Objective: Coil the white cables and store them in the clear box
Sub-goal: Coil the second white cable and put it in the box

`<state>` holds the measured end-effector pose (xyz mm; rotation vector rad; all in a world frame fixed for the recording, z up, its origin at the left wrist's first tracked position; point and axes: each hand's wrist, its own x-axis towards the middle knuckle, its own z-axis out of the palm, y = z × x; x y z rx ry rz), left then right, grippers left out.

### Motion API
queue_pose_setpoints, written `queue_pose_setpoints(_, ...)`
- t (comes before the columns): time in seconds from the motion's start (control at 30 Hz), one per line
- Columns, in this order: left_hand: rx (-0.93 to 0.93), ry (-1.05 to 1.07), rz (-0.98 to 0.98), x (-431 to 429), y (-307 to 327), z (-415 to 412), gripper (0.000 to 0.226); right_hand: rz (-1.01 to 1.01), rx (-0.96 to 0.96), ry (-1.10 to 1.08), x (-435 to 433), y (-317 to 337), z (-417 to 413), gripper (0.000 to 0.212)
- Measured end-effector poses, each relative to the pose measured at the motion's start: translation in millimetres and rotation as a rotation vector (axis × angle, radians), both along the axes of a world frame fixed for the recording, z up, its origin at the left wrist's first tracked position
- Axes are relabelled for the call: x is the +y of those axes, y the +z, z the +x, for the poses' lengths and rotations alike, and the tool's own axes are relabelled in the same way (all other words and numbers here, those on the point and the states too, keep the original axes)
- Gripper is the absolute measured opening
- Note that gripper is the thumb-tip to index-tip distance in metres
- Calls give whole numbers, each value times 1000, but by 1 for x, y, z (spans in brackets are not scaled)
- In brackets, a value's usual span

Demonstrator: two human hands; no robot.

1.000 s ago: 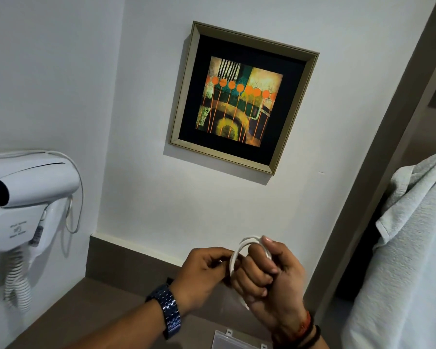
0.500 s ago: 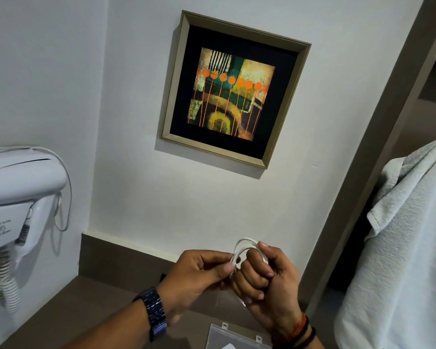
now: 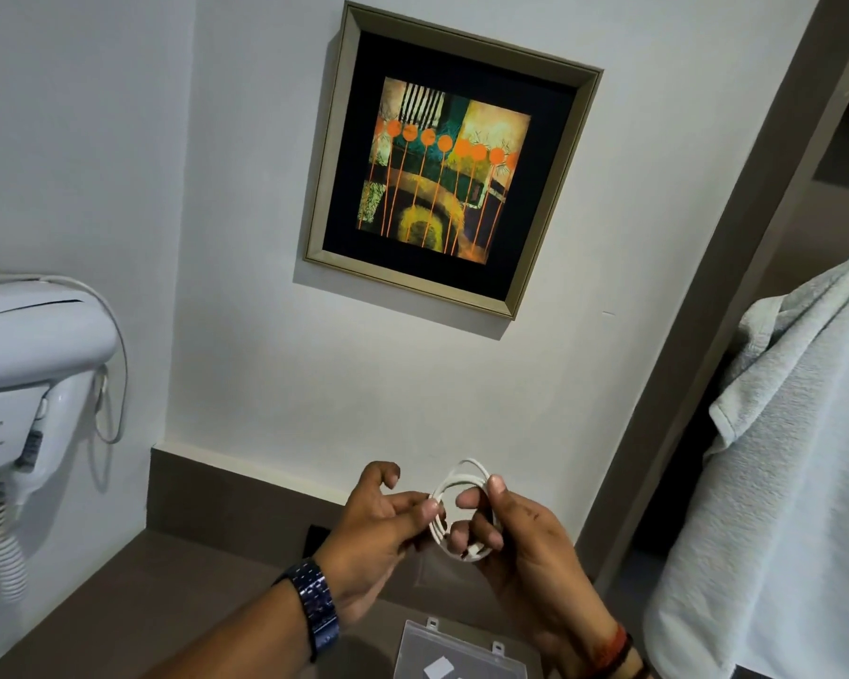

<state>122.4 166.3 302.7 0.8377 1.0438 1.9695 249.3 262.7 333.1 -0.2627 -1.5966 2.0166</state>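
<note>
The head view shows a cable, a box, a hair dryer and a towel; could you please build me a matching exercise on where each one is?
Things:
1. white cable
2. clear box
3. hair dryer
4. towel

Places:
A. mounted on the left wall
B. hanging at the right edge
C. held coiled between left hand and right hand
D. on the counter below the hands

Pairs: 1-C, 2-D, 3-A, 4-B

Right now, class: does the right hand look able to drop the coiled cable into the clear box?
Probably yes. The right hand holds the coiled cable above the clear box, and nothing visible lies between them, though the left hand also pinches the coil.
</note>
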Motion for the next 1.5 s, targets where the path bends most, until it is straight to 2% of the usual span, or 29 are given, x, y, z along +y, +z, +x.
queue_pose_setpoints(0.17, -107, -93, 6, 2, -8, -1, 27, 43, -46, -116, 12, -11, 9, 30)
queue_pose_setpoints(0.3, -192, -198, -18, 3, -15, -4, 20, 280, -199, -263, 21, -22, 15, 24)
queue_pose_setpoints(0.4, -26, -155, -126, 8, -26, 0, 16, 280, -254, -294, 28, -36, 17, 19)
queue_pose_setpoints(0.5, 79, -126, -198, 14, -45, 9, 24, 215, -310, -286, 37, -56, 22, 19)
queue_pose_setpoints(0.83, 96, -43, -493, 45, -150, 45, 36, -37, -609, -320, 60, -146, 48, 13)
queue_pose_setpoints(0.93, 118, -12, -575, 57, -184, 56, 30, -27, -669, -419, 65, -179, 55, 10)
queue_pose_setpoints(1.03, 166, 30, -634, 65, -224, 65, 25, 24, -719, -487, 66, -213, 56, 16)
queue_pose_setpoints(1.17, 354, 81, -689, 72, -267, 75, 12, 131, -765, -518, 64, -256, 60, 13)
queue_pose_setpoints(1.23, 397, 55, -754, 71, -282, 77, 18, 151, -795, -534, 61, -274, 63, 14)
queue_pose_setpoints(1.33, 359, 102, -836, 70, -303, 82, 11, 128, -831, -564, 55, -298, 67, 15)
queue_pose_setpoints(1.5, 584, 159, -845, 65, -311, 88, 20, 152, -878, -588, 51, -324, 76, 12)
